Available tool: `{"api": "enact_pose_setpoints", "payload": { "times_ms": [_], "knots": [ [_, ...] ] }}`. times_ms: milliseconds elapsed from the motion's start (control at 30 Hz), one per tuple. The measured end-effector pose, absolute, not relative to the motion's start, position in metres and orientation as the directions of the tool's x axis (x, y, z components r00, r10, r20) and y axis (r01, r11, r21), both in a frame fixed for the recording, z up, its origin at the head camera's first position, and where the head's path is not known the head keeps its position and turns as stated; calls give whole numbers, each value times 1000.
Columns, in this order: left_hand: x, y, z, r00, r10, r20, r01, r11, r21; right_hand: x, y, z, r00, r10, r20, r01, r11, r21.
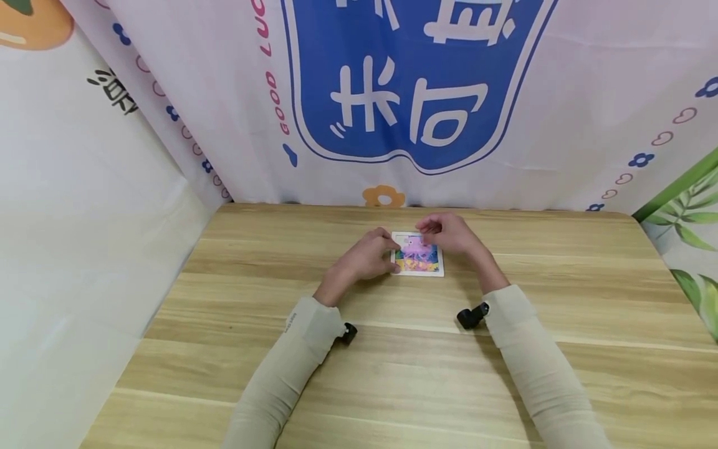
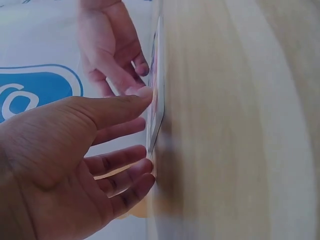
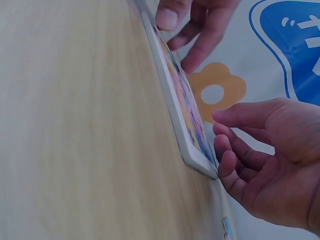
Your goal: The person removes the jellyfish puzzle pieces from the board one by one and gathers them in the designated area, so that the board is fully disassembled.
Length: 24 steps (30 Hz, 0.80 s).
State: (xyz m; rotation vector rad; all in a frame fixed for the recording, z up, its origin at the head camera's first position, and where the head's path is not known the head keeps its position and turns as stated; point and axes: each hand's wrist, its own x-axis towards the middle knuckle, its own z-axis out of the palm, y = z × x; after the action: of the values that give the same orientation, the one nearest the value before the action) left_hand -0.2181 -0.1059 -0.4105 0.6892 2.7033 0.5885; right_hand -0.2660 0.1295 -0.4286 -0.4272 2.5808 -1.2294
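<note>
A small picture board (image 1: 418, 255) is lying flat on the wooden table (image 1: 561, 324), near its far edge below the printed backdrop (image 1: 415, 87). The left hand (image 1: 367, 257) is resting at the board's left edge with fingers loosely spread and straight, holding nothing. The right hand (image 1: 449, 232) is hovering over the far right corner, fingers half bent and touching the board there.
</note>
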Motion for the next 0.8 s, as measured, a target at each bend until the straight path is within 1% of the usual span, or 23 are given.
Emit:
{"api": "enact_pose_setpoints", "payload": {
  "times_ms": [300,467,633,800],
  "knots": [
    [-214,-94,-413,-846,515,-136,408,791,457,-265,121,-429,-921,-376,-105,-153,596,-788],
    [-214,-89,-415,-848,510,-145,411,806,426,-265,119,-429,-918,-384,-104,-164,604,-780],
    [-213,-89,-418,-855,491,-165,391,821,415,-263,119,-428,-910,-403,-95,-193,617,-763],
    [-214,-89,-419,-855,494,-159,397,820,413,-262,119,-426,-897,-434,-82,-244,641,-727]
  ]
}}
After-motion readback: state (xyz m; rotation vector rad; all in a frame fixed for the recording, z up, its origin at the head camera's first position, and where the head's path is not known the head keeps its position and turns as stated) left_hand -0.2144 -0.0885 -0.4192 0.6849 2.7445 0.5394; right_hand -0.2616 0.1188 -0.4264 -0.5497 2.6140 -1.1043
